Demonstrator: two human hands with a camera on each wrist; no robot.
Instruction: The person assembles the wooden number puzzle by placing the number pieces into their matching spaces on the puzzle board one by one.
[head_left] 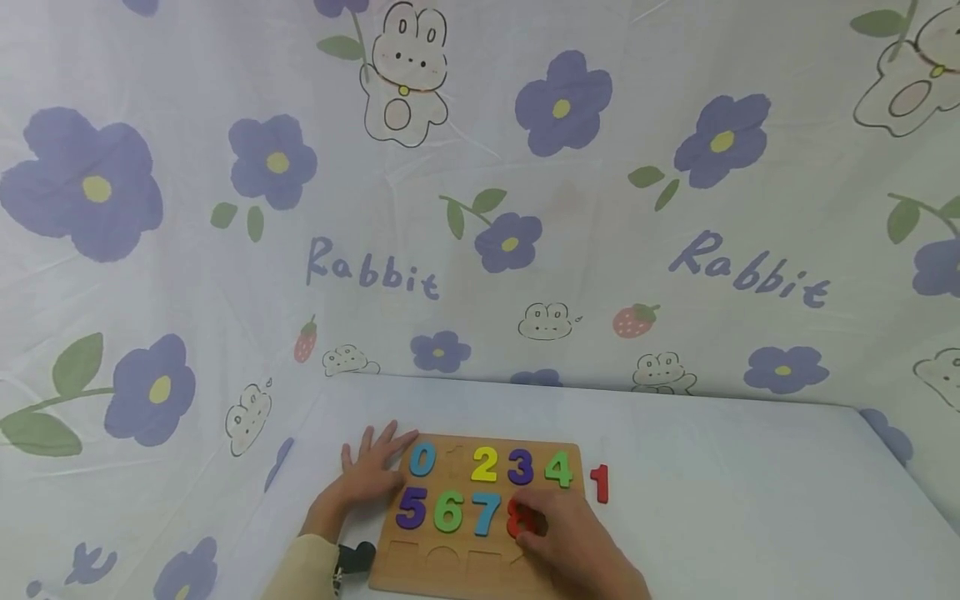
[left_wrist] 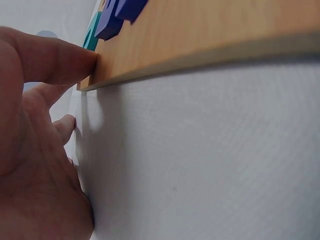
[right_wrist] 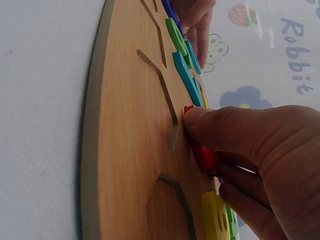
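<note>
A wooden number board [head_left: 397,577] lies on the white table, tilted slightly in the head view. My right hand [head_left: 573,533] is over its right side, thumb and fingers pinching a red number 8 [head_left: 516,521]. In the right wrist view the red 8 [right_wrist: 204,156] sits at the board's surface, partly covered by the thumb. Fingers spread, my left hand [head_left: 369,473] rests at the board's upper left edge. Its thumb touches the edge beside the blue 0 [head_left: 422,459] and purple 5 [head_left: 411,508]. Left of the red 8 stand a green 6 [head_left: 448,512] and blue 7 [head_left: 486,513].
Along the top row are a yellow 2 [head_left: 485,464], purple 3 [head_left: 521,467] and green 4 [head_left: 558,469]. A red 1 [head_left: 601,483] lies on the table right of the board. Close to the right fingers is a yellow piece [right_wrist: 216,215]. A patterned curtain [head_left: 480,167] hangs behind.
</note>
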